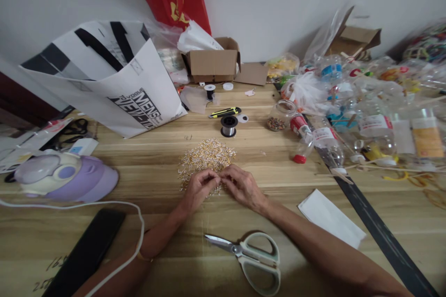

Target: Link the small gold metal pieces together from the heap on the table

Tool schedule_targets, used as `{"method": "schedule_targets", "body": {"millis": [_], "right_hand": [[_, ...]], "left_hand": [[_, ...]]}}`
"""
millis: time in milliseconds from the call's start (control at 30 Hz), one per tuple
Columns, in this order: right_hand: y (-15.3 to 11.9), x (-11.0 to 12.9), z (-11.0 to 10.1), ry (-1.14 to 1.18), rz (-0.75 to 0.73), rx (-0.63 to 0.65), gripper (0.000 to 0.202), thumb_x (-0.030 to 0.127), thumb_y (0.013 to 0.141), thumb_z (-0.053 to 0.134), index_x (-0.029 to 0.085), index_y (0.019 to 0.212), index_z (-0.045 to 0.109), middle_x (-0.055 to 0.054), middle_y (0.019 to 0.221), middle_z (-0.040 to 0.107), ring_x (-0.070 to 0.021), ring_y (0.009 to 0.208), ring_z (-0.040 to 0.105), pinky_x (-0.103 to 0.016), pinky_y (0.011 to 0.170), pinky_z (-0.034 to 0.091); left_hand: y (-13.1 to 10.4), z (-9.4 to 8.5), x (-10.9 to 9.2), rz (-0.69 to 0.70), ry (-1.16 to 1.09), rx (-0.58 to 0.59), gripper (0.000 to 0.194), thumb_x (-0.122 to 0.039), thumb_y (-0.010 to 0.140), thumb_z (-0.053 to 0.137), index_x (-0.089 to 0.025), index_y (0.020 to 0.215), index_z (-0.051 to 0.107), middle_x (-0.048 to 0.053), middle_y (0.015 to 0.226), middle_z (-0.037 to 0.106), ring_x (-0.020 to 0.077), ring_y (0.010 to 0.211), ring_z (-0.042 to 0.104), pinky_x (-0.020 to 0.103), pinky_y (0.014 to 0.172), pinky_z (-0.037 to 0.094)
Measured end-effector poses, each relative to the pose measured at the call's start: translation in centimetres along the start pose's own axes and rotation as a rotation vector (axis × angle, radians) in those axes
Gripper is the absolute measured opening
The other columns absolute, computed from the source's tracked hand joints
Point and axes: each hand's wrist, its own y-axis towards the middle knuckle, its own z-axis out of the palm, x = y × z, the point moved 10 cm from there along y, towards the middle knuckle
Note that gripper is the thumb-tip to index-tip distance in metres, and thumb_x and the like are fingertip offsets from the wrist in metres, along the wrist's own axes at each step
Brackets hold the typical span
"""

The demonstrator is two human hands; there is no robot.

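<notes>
A loose pile of small gold and clear beads (pixel 209 153) lies on the wooden table. At its near edge, my left hand (pixel 202 187) and my right hand (pixel 243 187) meet with their fingertips pinched together. Whatever sits between the fingertips is too small to make out. Behind the pile stands a spool of thin wire (pixel 229 126), with a yellow and black cutter (pixel 225 112) just beyond it. Scissors with pale handles (pixel 259 260) lie nearer to me, below my hands, their blades pointing left.
At the left are a white bag (pixel 139 97), a purple and white device (pixel 69 176), a white cable and a black phone-like slab (pixel 87 250). Plastic bottles (pixel 376 125) crowd the right, near folded white paper (pixel 331 218). A cardboard box (pixel 212 64) stands at the back.
</notes>
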Motion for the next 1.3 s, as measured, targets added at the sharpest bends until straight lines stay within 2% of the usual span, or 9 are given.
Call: {"method": "schedule_targets", "body": {"millis": [267, 600, 833, 1033, 1167, 1300], "right_hand": [[0.0, 0.7, 0.1, -0.09, -0.098, 0.045, 0.014, 0.018, 0.093, 0.041, 0.018, 0.097, 0.055, -0.007, 0.09, 0.061, -0.0161, 0.081, 0.056, -0.027, 0.072, 0.047], [-0.1, 0.8, 0.3, -0.169, -0.086, 0.057, 0.012, 0.019, 0.094, 0.039, 0.017, 0.093, 0.051, -0.006, 0.085, 0.057, -0.0152, 0.074, 0.054, -0.026, 0.067, 0.046], [-0.3, 0.9, 0.5, -0.208, -0.079, 0.059, 0.012, 0.017, 0.094, 0.038, 0.017, 0.094, 0.05, -0.007, 0.085, 0.056, -0.016, 0.077, 0.055, -0.026, 0.067, 0.046], [-0.3, 1.1, 0.8, -0.32, -0.065, 0.06, 0.013, 0.018, 0.095, 0.037, 0.016, 0.094, 0.049, -0.006, 0.084, 0.056, -0.015, 0.074, 0.055, -0.023, 0.06, 0.043], [-0.6, 1.6, 1.2, -0.476, -0.128, 0.094, 0.014, 0.018, 0.096, 0.035, 0.015, 0.094, 0.049, -0.006, 0.086, 0.057, -0.0139, 0.071, 0.055, -0.022, 0.056, 0.041], [-1.1, 2.5, 1.8, -0.646, -0.269, 0.125, 0.016, 0.013, 0.095, 0.034, 0.013, 0.099, 0.049, -0.008, 0.087, 0.058, -0.0146, 0.07, 0.055, -0.022, 0.052, 0.039]], "left_hand": [[0.0, 0.1, 0.3, -0.011, 0.004, 0.007, 0.017, -0.028, 0.078, 0.059, -0.014, 0.07, 0.059, -0.002, 0.063, 0.052, 0.0101, 0.061, 0.046, 0.021, 0.058, 0.036], [-0.2, 0.4, -0.6, 0.035, 0.07, 0.045, 0.019, -0.03, 0.081, 0.054, -0.014, 0.07, 0.055, -0.002, 0.063, 0.051, 0.0109, 0.062, 0.047, 0.021, 0.059, 0.036], [-0.2, 0.9, -1.4, 0.026, 0.083, 0.099, 0.022, -0.031, 0.081, 0.05, -0.015, 0.066, 0.053, -0.002, 0.062, 0.048, 0.0114, 0.061, 0.045, 0.022, 0.058, 0.035], [0.0, 0.7, -1.0, 0.025, 0.046, 0.1, 0.022, -0.031, 0.08, 0.052, -0.014, 0.067, 0.056, -0.001, 0.062, 0.049, 0.0113, 0.061, 0.045, 0.022, 0.059, 0.035], [0.1, 0.7, -0.3, 0.003, -0.005, 0.093, 0.022, -0.032, 0.079, 0.055, -0.013, 0.066, 0.056, -0.001, 0.061, 0.049, 0.0112, 0.061, 0.045, 0.022, 0.058, 0.035], [0.2, 0.4, 0.2, -0.017, -0.044, 0.065, 0.022, -0.033, 0.077, 0.058, -0.013, 0.066, 0.058, -0.001, 0.062, 0.052, 0.0115, 0.061, 0.046, 0.022, 0.059, 0.036]]}}
